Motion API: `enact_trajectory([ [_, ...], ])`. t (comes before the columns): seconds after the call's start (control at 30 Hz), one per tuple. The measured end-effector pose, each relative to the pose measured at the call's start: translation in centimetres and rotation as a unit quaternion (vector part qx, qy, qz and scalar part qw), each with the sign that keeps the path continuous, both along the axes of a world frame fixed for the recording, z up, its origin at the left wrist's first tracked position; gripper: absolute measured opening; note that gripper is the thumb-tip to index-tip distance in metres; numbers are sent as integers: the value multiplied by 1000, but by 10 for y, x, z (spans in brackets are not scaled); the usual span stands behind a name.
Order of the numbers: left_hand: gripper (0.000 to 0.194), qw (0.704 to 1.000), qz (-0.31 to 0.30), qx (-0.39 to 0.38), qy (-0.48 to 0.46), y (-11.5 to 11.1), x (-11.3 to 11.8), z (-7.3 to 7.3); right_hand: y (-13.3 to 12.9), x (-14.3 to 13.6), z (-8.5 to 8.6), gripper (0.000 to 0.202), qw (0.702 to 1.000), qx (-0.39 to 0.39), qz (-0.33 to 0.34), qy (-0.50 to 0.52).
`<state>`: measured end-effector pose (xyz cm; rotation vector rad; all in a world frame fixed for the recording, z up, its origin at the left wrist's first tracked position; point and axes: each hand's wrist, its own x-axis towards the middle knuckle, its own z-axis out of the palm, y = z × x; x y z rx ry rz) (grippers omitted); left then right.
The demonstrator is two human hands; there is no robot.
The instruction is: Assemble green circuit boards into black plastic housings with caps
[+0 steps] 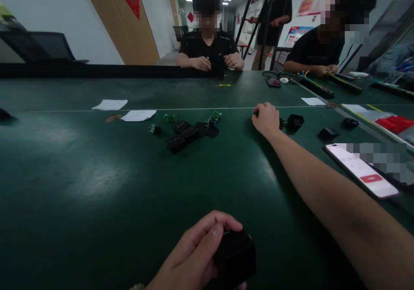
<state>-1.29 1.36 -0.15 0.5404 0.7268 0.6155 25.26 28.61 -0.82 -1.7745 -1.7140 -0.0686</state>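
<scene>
Close to me at the bottom, my left hand point(202, 247) is wrapped round a black box-shaped plastic housing point(238, 257), thumb and forefinger at its top edge. My right arm stretches far out over the green table point(136, 221). At its end my right hand point(268, 119) is curled with the fingers turned down; a dark bit shows at its left edge, but what it grips is hidden. Just right of that hand stands an open black housing point(295, 122). Left of it, black blocks point(184, 132) lie in a cluster beside green circuit boards point(213, 117).
White papers point(139, 115) lie on the left. On the right are a lit phone point(362, 171), more black pieces point(329, 133) and a red-and-white packet point(396, 124). Two people sit across the table; another stands behind. Long black strips point(315, 87) lie at the far right.
</scene>
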Motion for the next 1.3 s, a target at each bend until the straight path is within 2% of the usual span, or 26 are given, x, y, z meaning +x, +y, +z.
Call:
enact_trajectory([
  [0.13, 37, 1000, 6, -4, -24, 1, 2, -9, -15, -14, 7, 26, 993, 53, 93, 52],
  [0.23, 39, 999, 14, 4, -51, 2, 4, -18, -38, -32, 3, 28, 977, 62, 172, 108],
  [0.33, 41, 999, 23, -6, -48, 2, 4, -18, -77, -48, -6, 26, 952, 47, 254, 165],
  [0.43, 38, 999, 27, -20, -16, 2, 0, -7, -125, -55, -11, 25, 921, 22, 320, 222],
  [0.57, 36, 999, 29, -22, -5, 1, -4, 4, -184, -45, -7, 32, 892, -30, 357, 275],
  [0.63, 37, 999, 32, -15, -13, 1, -5, 5, -206, -37, -4, 36, 860, -103, 358, 350],
  [0.73, 36, 999, 36, 6, -27, 1, -6, 2, -231, -26, 0, 33, 840, -112, 350, 399],
  [0.83, 31, 998, 41, 22, -43, 1, -6, -4, -247, -21, 2, 31, 847, -46, 373, 377],
  [1.0, 27, 995, 65, 42, -70, 1, -1, -11, -258, -24, 9, 46, 852, 53, 466, 232],
  [1.1, 28, 995, 66, 42, -60, 1, 1, -11, -258, -27, 13, 60, 846, 77, 486, 206],
  [1.23, 30, 995, 63, 53, -58, 0, 2, -5, -258, -29, 16, 51, 843, 96, 508, 148],
  [1.3, 27, 995, 73, 56, -38, -1, 4, -1, -259, -30, 16, 55, 844, 94, 515, 112],
])
